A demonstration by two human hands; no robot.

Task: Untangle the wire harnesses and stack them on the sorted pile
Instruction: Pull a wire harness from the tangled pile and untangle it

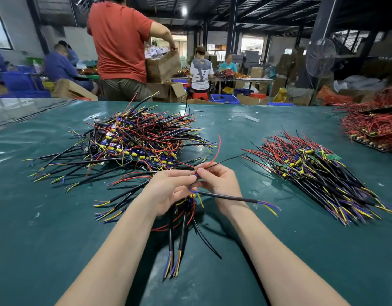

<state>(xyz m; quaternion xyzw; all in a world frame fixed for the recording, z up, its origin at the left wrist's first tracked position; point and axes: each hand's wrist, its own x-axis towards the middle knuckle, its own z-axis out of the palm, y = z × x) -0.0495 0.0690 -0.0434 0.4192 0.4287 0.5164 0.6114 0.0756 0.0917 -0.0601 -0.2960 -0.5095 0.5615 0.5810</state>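
A big tangled heap of wire harnesses, black, red, yellow and blue, lies on the green table at centre left. A neat sorted pile lies to the right, wires all pointing one way. Both hands meet above the table's middle over a small bunch of harnesses. My left hand grips this bunch, whose black leads hang down toward me. My right hand pinches thin red and black wires at the top of the bunch. One black sleeved lead sticks out to the right.
A separate heap of red wires sits at the table's far right. Beyond the far edge a person in a red shirt handles a cardboard box. Other workers, blue crates and a fan stand farther back.
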